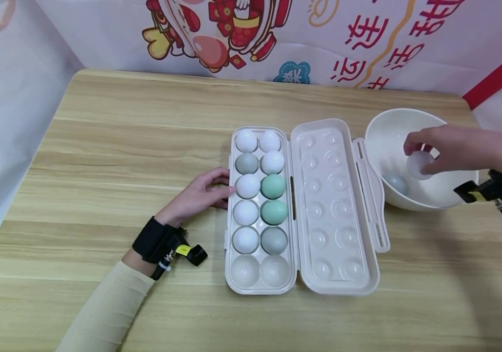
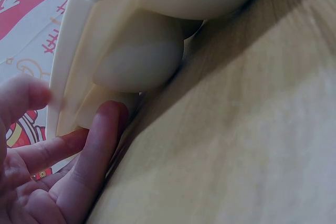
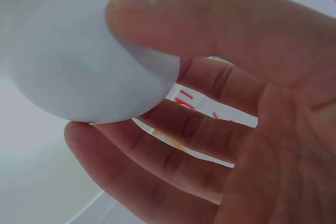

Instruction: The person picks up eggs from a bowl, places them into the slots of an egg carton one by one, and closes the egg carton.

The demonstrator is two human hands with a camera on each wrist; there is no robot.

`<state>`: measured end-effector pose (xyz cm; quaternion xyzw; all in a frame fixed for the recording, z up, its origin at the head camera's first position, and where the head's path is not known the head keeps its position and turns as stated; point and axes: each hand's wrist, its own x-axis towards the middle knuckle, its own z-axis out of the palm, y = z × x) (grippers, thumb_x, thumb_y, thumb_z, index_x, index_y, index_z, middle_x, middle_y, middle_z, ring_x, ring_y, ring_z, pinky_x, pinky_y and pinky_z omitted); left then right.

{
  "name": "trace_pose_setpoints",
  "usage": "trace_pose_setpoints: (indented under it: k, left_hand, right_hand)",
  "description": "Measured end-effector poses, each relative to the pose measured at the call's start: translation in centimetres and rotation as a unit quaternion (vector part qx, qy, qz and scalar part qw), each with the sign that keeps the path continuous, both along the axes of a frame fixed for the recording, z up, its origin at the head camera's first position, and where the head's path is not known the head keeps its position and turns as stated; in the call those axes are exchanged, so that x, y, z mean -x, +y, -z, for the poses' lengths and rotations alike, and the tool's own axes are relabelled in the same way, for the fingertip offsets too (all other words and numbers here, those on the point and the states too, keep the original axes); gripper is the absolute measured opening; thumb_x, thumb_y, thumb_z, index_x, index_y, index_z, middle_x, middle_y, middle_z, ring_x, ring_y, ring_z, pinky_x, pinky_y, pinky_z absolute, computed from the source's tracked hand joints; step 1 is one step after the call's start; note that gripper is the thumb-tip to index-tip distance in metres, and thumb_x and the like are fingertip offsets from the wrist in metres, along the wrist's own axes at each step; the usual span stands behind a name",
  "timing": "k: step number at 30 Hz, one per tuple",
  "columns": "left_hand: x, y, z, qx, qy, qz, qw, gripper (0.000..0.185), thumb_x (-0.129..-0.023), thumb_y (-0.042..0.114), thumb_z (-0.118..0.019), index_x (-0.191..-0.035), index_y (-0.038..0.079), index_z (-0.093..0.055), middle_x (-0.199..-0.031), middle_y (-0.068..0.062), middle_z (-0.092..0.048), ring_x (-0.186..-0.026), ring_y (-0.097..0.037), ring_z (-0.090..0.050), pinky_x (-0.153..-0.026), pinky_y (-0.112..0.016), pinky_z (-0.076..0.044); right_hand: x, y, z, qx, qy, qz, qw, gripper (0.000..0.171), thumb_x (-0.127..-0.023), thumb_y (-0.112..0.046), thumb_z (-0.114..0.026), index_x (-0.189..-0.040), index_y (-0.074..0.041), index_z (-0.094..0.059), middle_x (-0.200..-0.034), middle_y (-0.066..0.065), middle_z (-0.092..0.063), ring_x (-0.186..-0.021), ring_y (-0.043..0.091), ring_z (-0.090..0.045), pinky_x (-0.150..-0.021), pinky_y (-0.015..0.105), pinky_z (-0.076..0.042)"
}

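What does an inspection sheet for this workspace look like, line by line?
Surface: wooden table, pale grain.
Job's things: egg box open, lid flat to its right; ten eggs in it, the two nearest cups empty. Bowl holds a grey egg; white egg held over it.
Clutter: nothing seen.
Hands: left hand rests against the box's left side; right hand pinches the white egg.
Cables: nothing seen; wrist straps only.
Surroundings: printed banner behind, white sheet on the left.

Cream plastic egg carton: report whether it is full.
Not full. The cream plastic egg carton lies open, lid flat beside it; ten cups hold eggs, and the two nearest cups are empty.
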<state>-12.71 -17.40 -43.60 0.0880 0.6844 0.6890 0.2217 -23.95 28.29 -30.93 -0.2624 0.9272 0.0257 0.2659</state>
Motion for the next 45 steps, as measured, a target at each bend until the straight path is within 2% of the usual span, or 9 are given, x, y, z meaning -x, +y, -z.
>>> trace_pose_setpoints:
  k: [12, 23, 33, 40, 43, 45]
  left_hand:
    - [0.0, 0.0, 0.2, 0.001, -0.002, -0.001, 1.0000, 0.034, -0.097, 0.005, -0.056, -0.128, -0.006, -0.047, -0.119, -0.021, -0.052, -0.093, -0.025, -0.062, -0.078, -0.041, -0.058]
    - [-0.1, 0.1, -0.1, 0.008, -0.010, -0.006, 0.9999, 0.033, -0.097, 0.006, -0.057, -0.127, -0.004, -0.049, -0.119, -0.020, -0.053, -0.093, -0.027, -0.062, -0.079, -0.042, -0.057]
    - [-0.1, 0.1, -0.2, 0.005, -0.006, -0.005, 1.0000, 0.033, -0.097, 0.006, -0.056, -0.127, -0.006, -0.048, -0.117, -0.021, -0.052, -0.090, -0.026, -0.062, -0.079, -0.041, -0.057]
    - [-0.1, 0.1, -0.1, 0.005, -0.010, -0.004, 0.9999, 0.034, -0.097, 0.006, -0.056, -0.128, -0.004, -0.049, -0.118, -0.021, -0.052, -0.090, -0.027, -0.062, -0.079, -0.041, -0.057]
    - [-0.1, 0.1, -0.1, 0.006, -0.009, -0.005, 0.9999, 0.034, -0.097, 0.006, -0.056, -0.128, -0.004, -0.049, -0.118, -0.021, -0.052, -0.090, -0.027, -0.062, -0.079, -0.041, -0.057]
    - [-0.1, 0.1, -0.1, 0.006, -0.007, -0.004, 0.9999, 0.034, -0.097, 0.006, -0.056, -0.129, -0.004, -0.048, -0.118, -0.021, -0.052, -0.091, -0.026, -0.062, -0.079, -0.041, -0.057]
  right_hand:
    - [-1.2, -2.0, -1.9, 0.035, 0.046, -0.030, 0.998, 0.043, -0.071, 0.000, -0.082, -0.107, -0.008, -0.059, -0.097, 0.005, -0.058, -0.086, 0.023, -0.057, -0.071, 0.042, -0.058]
    - [-2.4, -3.5, -2.8, 0.054, 0.079, -0.059, 0.994, 0.050, -0.067, -0.001, -0.086, -0.108, -0.009, -0.059, -0.099, 0.007, -0.058, -0.083, 0.024, -0.061, -0.070, 0.044, -0.058]
    - [-3.7, -4.5, -3.5, 0.090, 0.134, -0.090, 0.983, 0.050, -0.063, 0.001, -0.088, -0.104, -0.010, -0.061, -0.101, 0.010, -0.059, -0.072, 0.025, -0.065, -0.066, 0.046, -0.057]
    - [-4.4, -5.2, -3.8, 0.107, 0.160, -0.111, 0.975, 0.051, -0.061, -0.001, -0.089, -0.102, -0.012, -0.061, -0.101, 0.007, -0.059, -0.072, 0.024, -0.065, -0.061, 0.043, -0.054]
    - [-4.7, -5.4, -3.9, 0.120, 0.179, -0.128, 0.968, 0.053, -0.059, -0.002, -0.090, -0.102, -0.012, -0.062, -0.101, 0.006, -0.060, -0.073, 0.023, -0.065, -0.060, 0.042, -0.054]
    - [-4.9, -5.5, -3.9, 0.141, 0.196, -0.148, 0.959, 0.054, -0.057, 0.000, -0.091, -0.101, -0.012, -0.062, -0.101, 0.005, -0.061, -0.072, 0.021, -0.065, -0.059, 0.041, -0.054]
